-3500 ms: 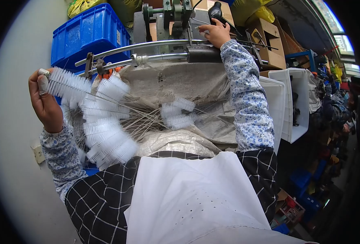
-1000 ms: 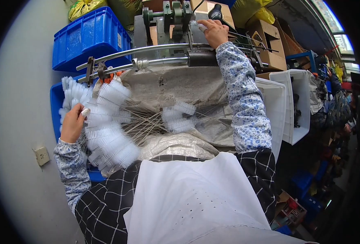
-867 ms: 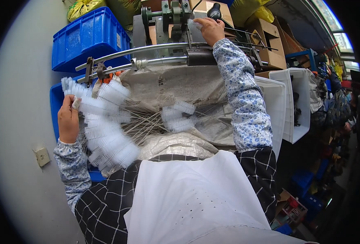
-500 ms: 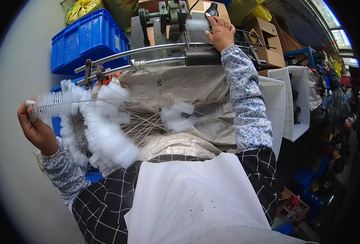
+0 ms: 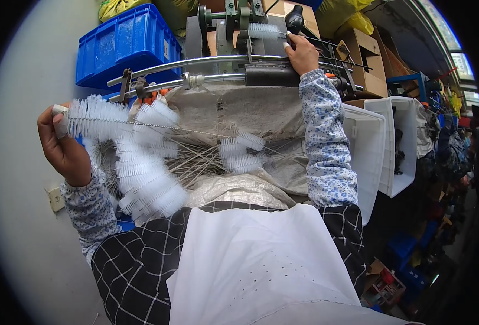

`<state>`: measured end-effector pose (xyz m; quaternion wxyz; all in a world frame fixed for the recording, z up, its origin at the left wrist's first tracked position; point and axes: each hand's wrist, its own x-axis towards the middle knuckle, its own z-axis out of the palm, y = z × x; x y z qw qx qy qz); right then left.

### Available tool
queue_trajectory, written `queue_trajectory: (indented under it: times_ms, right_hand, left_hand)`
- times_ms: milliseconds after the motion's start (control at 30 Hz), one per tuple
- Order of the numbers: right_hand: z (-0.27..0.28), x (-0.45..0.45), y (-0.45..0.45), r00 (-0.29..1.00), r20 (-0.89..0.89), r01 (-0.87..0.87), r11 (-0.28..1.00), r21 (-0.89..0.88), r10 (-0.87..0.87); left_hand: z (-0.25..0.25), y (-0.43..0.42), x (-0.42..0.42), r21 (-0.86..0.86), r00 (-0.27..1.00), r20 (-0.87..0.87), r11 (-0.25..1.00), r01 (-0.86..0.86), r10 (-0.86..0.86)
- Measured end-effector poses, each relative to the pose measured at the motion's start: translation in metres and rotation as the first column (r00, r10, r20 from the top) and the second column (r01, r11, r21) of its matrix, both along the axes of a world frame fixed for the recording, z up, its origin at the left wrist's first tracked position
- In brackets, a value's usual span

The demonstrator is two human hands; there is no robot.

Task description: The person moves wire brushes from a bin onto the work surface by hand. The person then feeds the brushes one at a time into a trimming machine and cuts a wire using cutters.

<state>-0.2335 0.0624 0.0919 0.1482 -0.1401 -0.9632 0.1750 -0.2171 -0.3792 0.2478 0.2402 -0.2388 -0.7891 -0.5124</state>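
My left hand (image 5: 66, 143), its thumb and fingers wrapped with white tape, is closed on the bristle end of a white tube brush (image 5: 99, 118). That brush's twisted wire stem points right, over a heap of similar brushes (image 5: 147, 176) with bare wire stems. At the machine (image 5: 231, 24), my right hand (image 5: 303, 56) pinches the right end of another bristle brush (image 5: 266, 31), which lies level by the machine's head. Some of the right fingertips are hidden. A smaller cluster of brushes (image 5: 240, 154) lies on the grey cloth beneath the rails.
Two metal rails (image 5: 207, 79) run across in front of the machine. A blue crate (image 5: 128, 46) stands at the back left, and white bins (image 5: 402, 146) stand on the right. A black-headed tool (image 5: 294, 19) and cardboard boxes (image 5: 366, 57) are behind my right hand.
My left hand has shifted slightly right, and its brush now tilts down toward the stem's tip. My right hand's fingers have drawn together at the brush's end. The view has shifted slightly.
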Motion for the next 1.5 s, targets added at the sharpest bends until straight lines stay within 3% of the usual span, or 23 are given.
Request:
queue_trajectory:
  times_ms: [1000,1500]
  right_hand:
    - [0.013,-0.021,-0.09,1.0,0.022,0.002,0.999,0.036,-0.003]
    - [0.007,0.002,0.005,0.998,0.053,0.016,1.0,0.021,-0.017]
  left_hand:
    - [0.006,0.023,0.005,0.006,0.998,0.025,0.999,0.053,-0.054]
    - [-0.003,0.011,0.006,-0.006,0.997,0.057,0.999,0.045,-0.045]
